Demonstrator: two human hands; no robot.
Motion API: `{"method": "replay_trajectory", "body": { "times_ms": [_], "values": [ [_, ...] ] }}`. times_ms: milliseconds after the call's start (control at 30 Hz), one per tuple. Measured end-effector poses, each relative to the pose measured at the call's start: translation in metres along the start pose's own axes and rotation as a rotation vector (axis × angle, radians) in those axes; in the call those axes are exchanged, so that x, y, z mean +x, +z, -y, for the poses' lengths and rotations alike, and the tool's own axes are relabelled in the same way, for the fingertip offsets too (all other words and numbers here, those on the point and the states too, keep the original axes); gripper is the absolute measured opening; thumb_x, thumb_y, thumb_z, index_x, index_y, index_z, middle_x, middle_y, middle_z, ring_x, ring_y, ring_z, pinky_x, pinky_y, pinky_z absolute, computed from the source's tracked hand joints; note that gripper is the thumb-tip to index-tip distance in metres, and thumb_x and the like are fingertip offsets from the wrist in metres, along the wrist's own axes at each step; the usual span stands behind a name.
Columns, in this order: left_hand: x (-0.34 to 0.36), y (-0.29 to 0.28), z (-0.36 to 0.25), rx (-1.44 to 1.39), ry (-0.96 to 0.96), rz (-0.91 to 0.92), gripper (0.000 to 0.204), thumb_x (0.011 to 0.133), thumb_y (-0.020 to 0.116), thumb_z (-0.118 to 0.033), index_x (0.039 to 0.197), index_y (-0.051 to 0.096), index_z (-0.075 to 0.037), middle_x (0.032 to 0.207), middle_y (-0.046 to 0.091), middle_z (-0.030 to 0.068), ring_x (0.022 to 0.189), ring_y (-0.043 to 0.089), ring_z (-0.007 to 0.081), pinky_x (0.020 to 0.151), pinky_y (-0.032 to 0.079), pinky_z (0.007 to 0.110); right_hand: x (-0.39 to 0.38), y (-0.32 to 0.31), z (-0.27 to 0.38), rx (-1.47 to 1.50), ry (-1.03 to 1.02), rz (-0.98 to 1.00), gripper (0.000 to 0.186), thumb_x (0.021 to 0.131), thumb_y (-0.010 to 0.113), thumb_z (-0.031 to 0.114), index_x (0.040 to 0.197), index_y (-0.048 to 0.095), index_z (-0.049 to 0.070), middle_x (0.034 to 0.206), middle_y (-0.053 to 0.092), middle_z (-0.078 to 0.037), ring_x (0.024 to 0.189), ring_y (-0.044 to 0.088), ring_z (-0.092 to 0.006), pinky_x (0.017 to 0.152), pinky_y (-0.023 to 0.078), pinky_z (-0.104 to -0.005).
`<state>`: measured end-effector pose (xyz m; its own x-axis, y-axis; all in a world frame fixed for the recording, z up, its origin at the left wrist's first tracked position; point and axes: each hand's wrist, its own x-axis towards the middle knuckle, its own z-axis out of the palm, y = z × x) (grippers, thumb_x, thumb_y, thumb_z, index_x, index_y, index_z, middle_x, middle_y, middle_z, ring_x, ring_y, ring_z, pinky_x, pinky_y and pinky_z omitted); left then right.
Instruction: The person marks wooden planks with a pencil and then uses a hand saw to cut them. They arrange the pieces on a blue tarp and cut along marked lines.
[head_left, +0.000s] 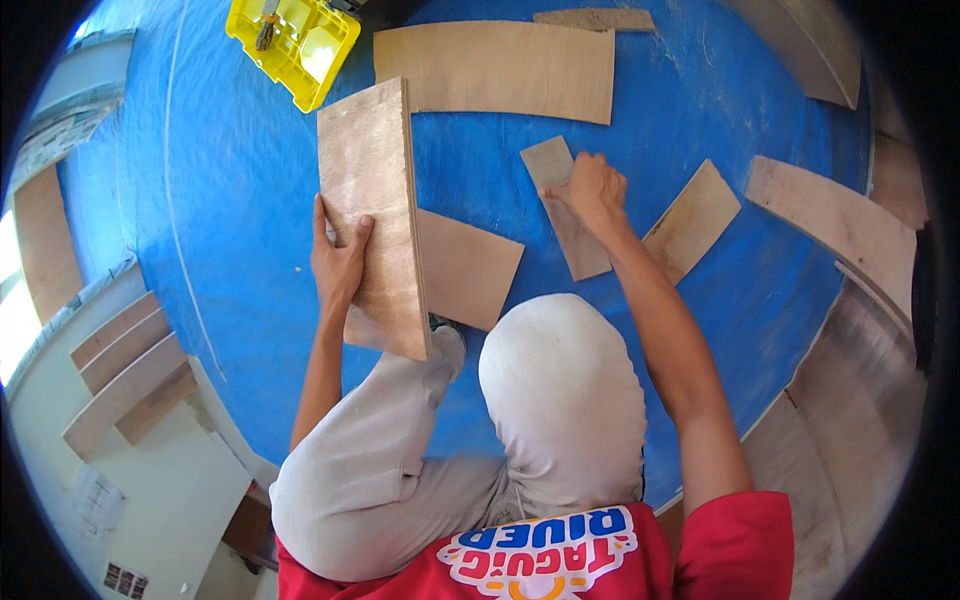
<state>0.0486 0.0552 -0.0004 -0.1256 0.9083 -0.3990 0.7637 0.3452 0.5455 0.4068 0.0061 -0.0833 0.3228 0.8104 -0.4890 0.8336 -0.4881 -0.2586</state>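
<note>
My left hand grips a tall stack of thin plywood boards by its left side, thumb on the front face, the stack held upright over my bent left leg. My right hand is closed on a narrow grey-tan plywood piece lying at a slant right of centre, its fingertips at the upper right edge. A wider plywood board lies partly behind the stack. To the right of my hand, another short board with a darker edge lies diagonally.
A blue sheet covers the work area. A long board lies beyond, beside a yellow plastic case with a tool. More boards lie at the far right and against a pale surface at left. My knees occupy the near centre.
</note>
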Motion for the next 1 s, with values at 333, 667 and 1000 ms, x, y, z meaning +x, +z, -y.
{"method": "replay_trajectory", "body": {
  "times_ms": [333,667,1000],
  "values": [
    [0.012,0.007,0.026,-0.177,0.003,0.024,0.095,0.094,0.076,-0.048,0.165,0.029,-0.006,0.15,0.052,0.0295,0.119,0.067,0.0349,0.1,0.055,0.043,0.22,-0.023,0.033,-0.111,-0.517,-0.437,0.057,0.069,0.094,0.034,0.11,0.074,-0.001,0.112,0.073,-0.027,0.105,0.072,-0.0405,0.088,0.058,-0.0479],
    [0.019,-0.003,-0.012,-0.107,-0.025,0.004,0.104,0.088,0.082,-0.05,0.165,0.028,-0.005,0.148,0.054,0.0307,0.123,0.066,0.0374,0.103,0.054,0.044,0.099,-0.079,0.039,-0.223,-0.792,-0.403,0.032,0.085,0.08,0.036,0.094,0.072,0.007,0.095,0.068,-0.013,0.084,0.073,-0.0355,0.074,0.059,-0.0469],
    [-0.003,-0.002,-0.041,-0.04,0.065,-0.031,0.108,0.083,0.088,-0.043,0.165,0.028,-0.005,0.15,0.053,0.0304,0.135,0.058,0.0404,0.113,0.046,0.048,0.069,-0.054,0.033,-0.045,-0.9,-0.527,0.031,0.085,0.08,0.033,0.107,0.074,0.012,0.091,0.063,-0.003,0.066,0.067,-0.0229,0.065,0.055,-0.0364]
  ]
}}
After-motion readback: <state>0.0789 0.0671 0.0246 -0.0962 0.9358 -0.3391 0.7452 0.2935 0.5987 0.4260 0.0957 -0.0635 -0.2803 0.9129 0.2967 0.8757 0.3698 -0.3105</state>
